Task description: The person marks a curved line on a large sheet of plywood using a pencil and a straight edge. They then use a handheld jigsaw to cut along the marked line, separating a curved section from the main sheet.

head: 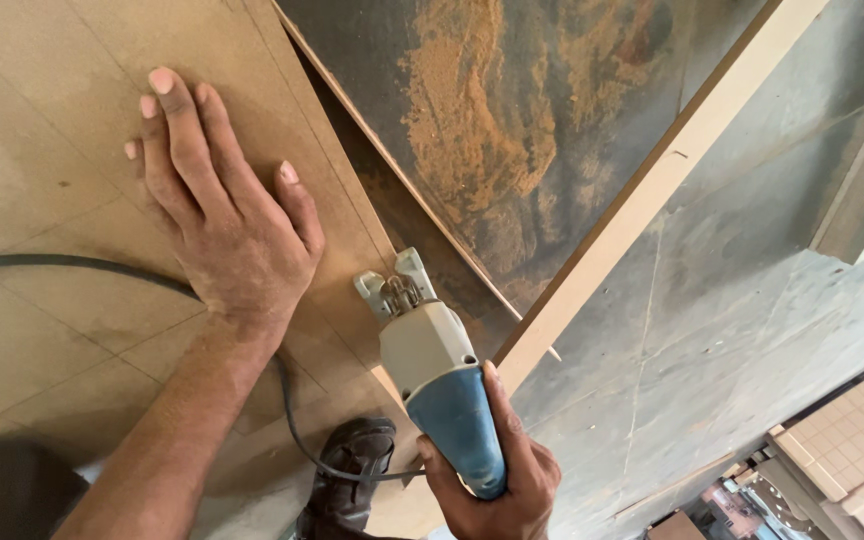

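While the left hand (222, 225) lies flat and open on the board (42, 130), fingers spread and holding nothing, the right hand (497, 480) is wrapped tight around the blue grip of one saw (432, 375). The saw's grey nose and metal foot sit at the board's edge, just right of the left thumb. One black cord (62, 264) runs across the board, passes under the left wrist and curves toward the saw. One long strip (652, 190) slants from the saw to the upper right, lying over the dark floor (712, 330). Orange sawdust (472, 120) is spread on the floor above the saw. One dark shoe (352, 470) stands just left of the right hand. No containers show.
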